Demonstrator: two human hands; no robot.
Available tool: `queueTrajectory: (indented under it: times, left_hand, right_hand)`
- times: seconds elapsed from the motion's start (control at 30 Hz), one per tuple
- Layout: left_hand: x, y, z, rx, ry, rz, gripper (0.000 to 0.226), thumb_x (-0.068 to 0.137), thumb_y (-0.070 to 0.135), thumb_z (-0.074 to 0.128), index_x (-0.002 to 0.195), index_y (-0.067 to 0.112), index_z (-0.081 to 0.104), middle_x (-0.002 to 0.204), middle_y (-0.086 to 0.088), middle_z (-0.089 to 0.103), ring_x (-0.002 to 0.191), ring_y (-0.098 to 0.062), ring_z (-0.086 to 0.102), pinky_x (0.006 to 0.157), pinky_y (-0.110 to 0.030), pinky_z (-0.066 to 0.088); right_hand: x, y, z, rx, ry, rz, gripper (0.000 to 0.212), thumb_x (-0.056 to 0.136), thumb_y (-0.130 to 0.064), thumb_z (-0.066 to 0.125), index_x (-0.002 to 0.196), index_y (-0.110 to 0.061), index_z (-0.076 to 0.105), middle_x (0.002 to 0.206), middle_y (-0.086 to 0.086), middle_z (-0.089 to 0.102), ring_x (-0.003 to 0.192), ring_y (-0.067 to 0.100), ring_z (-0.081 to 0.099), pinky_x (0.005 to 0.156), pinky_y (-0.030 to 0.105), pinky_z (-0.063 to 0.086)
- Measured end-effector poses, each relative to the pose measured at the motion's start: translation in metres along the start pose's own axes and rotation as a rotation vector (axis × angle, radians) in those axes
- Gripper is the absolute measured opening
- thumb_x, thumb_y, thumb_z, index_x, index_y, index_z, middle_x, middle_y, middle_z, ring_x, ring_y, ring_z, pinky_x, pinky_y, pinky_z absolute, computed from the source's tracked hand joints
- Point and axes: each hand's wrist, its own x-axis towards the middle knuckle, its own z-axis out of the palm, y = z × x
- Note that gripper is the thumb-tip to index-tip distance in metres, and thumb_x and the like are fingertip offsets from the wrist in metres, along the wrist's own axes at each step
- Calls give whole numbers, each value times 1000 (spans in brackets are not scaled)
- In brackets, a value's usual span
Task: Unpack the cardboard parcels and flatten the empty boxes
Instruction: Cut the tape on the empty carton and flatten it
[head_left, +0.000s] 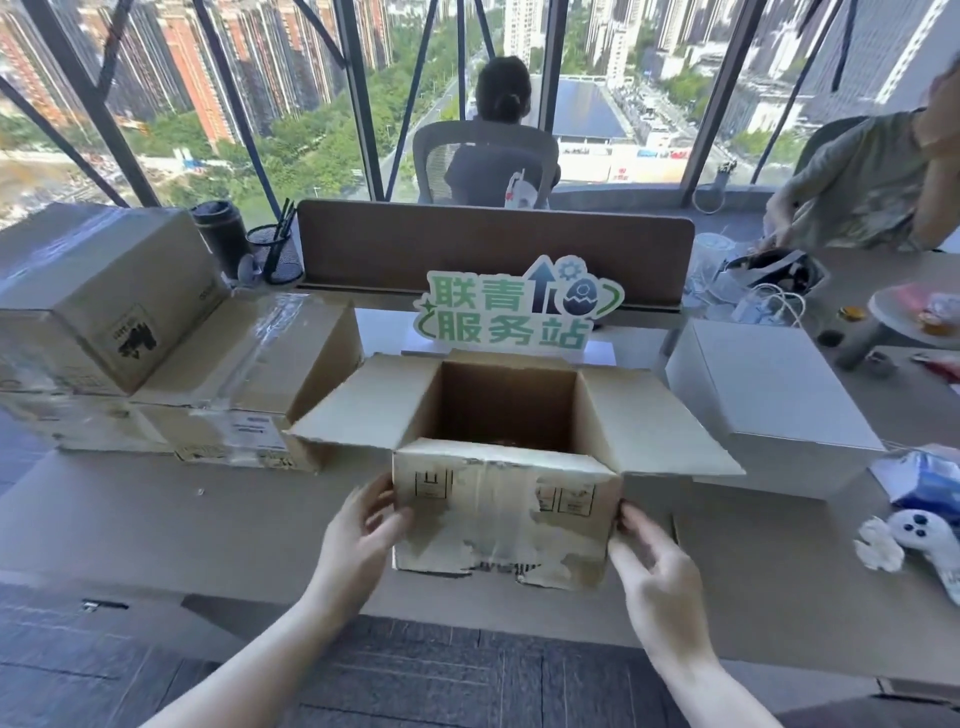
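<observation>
An open cardboard box (498, 514) stands near the desk's front edge with its top flaps spread to the left, right and back. Its inside looks dark, and I cannot tell if anything lies in it. My left hand (363, 525) is at the box's near left corner, fingers loosely bent and touching its edge. My right hand (654, 566) is at the near right corner, fingertips against the side. Sealed, taped parcels (104, 301) are stacked at the left, a smaller one on top of wider ones (244, 395).
A white box (769, 395) sits to the right. A soft toy (930, 545) and a blue packet (930, 483) lie at the far right. A green sign (514, 306) and a brown divider (493, 249) stand behind. Two people sit beyond the desk.
</observation>
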Motion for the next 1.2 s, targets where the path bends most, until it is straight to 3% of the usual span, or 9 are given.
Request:
queueTrajectory:
  times: [0.2, 0.4, 0.57, 0.63, 0.73, 0.87, 0.97, 1.07, 1.2]
  left_hand:
    - [42, 77, -6, 93, 117, 176, 37, 87, 18, 73, 122, 24, 64, 109, 9, 60, 96, -5, 65, 86, -20, 51]
    - [68, 78, -2, 215, 12, 52, 60, 68, 43, 67, 127, 30, 65, 105, 3, 64, 92, -16, 67, 92, -41, 54]
    - [59, 67, -3, -209, -88, -41, 25, 97, 17, 59, 120, 24, 67, 106, -1, 74, 95, -17, 71, 78, -27, 58]
    - [48, 56, -11, -244, -128, -49, 28, 103, 13, 45, 119, 19, 67, 105, -1, 75, 94, -15, 72, 71, -23, 57]
    - [30, 25, -21, -165, -210, -84, 26, 98, 12, 52, 116, 21, 68, 106, 3, 75, 98, -15, 70, 73, -25, 56]
    - [13, -17, -30, -114, -428, -161, 61, 67, 38, 68, 125, 22, 60, 117, 2, 71, 114, -21, 64, 93, -33, 54]
    - [14, -17, -30, -95, -473, -148, 75, 62, 52, 73, 130, 25, 56, 120, 6, 69, 113, -11, 64, 87, -24, 53]
    - [27, -4, -27, -65, -437, -117, 86, 54, 76, 75, 126, 32, 60, 118, 8, 70, 111, -11, 65, 88, -26, 53]
    - [48, 24, -25, -24, -323, -1, 59, 67, 77, 65, 114, 41, 69, 99, -8, 70, 90, -20, 61, 81, -38, 48]
  right_hand:
    - [16, -69, -19, 157, 27, -211, 38, 95, -8, 60, 124, -31, 65, 110, -16, 72, 102, 3, 67, 89, 26, 50]
    - [40, -57, -14, 153, -46, -170, 35, 96, -34, 56, 130, -32, 62, 119, -17, 70, 114, 6, 63, 105, 43, 47]
    - [37, -51, -13, 287, -105, -138, 27, 102, -28, 49, 125, -27, 65, 115, -10, 72, 112, 8, 65, 100, 32, 46]
    - [36, -41, -14, 342, -140, -119, 34, 101, -40, 48, 126, -24, 64, 118, -5, 72, 115, 11, 65, 99, 31, 47]
    - [32, -13, -20, 371, -204, -62, 58, 85, -62, 61, 125, -20, 64, 113, 2, 74, 104, 14, 69, 79, 21, 55]
    - [19, 19, -29, 275, -413, -44, 43, 85, -11, 61, 129, -14, 59, 120, 3, 71, 113, 17, 64, 84, 16, 50]
    - [19, 21, -30, 200, -546, -17, 54, 82, -19, 64, 135, -17, 53, 128, 0, 67, 121, 14, 61, 96, 21, 47]
    - [29, 9, -26, 155, -474, -53, 47, 89, -26, 71, 133, -21, 57, 126, -4, 68, 121, 17, 61, 101, 27, 48]
    - [40, -24, -23, 172, -308, -137, 46, 90, -24, 62, 135, -22, 58, 123, -10, 69, 118, 10, 63, 96, 22, 51]
